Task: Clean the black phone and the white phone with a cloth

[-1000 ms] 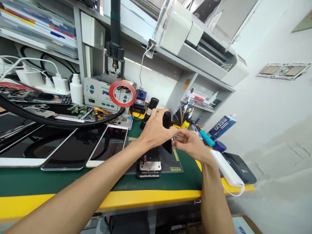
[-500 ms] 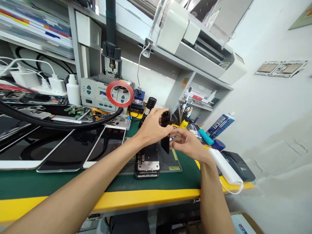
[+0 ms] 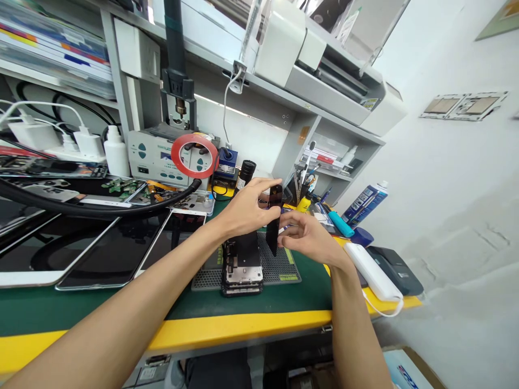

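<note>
Black, the panel [image 3: 273, 229] is pinched upright in our left hand [image 3: 246, 206], likely baring its edge to our right hand [image 3: 308, 237], whose grip we can't tell.

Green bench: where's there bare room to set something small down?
Bare: the grey mat right of the phone stack; green bench between mat and right forearm, and a strip between screens and yellow edge. Crowded: behind the screens, with boards and chargers.

2 slender bare forearms [image 3: 130, 316] taper toward a bare left hand [image 3: 250, 206] and bare right hand [image 3: 308, 237]; plain dark fabric legwear [image 3: 218, 371] shows below.
</note>
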Demonstrator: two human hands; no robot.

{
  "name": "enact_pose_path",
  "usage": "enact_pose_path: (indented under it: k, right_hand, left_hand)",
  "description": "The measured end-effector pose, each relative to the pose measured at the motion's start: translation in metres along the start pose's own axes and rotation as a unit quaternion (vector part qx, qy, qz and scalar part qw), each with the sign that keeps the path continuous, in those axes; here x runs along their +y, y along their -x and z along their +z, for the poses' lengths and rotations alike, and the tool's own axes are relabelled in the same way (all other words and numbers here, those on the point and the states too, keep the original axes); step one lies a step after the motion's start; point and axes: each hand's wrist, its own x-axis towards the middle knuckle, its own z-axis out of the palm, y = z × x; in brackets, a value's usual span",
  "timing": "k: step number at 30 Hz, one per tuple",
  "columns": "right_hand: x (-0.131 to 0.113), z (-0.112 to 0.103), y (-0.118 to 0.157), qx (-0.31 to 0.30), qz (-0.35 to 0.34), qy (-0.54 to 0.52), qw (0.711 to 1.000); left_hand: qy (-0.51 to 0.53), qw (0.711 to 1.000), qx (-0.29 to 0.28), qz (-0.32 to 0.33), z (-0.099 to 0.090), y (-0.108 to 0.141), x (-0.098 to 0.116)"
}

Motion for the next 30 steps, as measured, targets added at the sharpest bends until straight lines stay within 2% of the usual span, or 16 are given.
enact_pose_path:
  k: [16, 30]
  right_hand:
    - [-0.0015, 0.0014, 0.0014, -0.001, -0.006, 0.000, 1.000]
    - [0.0002, -0.0020, 0.0017, -0.001, -0.018, 0.005, 1.000]
  left_hand:
    - [-0.016, 0.999, 0.036, -0.009, 0.0046, 0.0000, -0.0023]
    - [-0.036, 0.999, 0.033, -0.003, 0.0046, 0.0020, 0.0029]
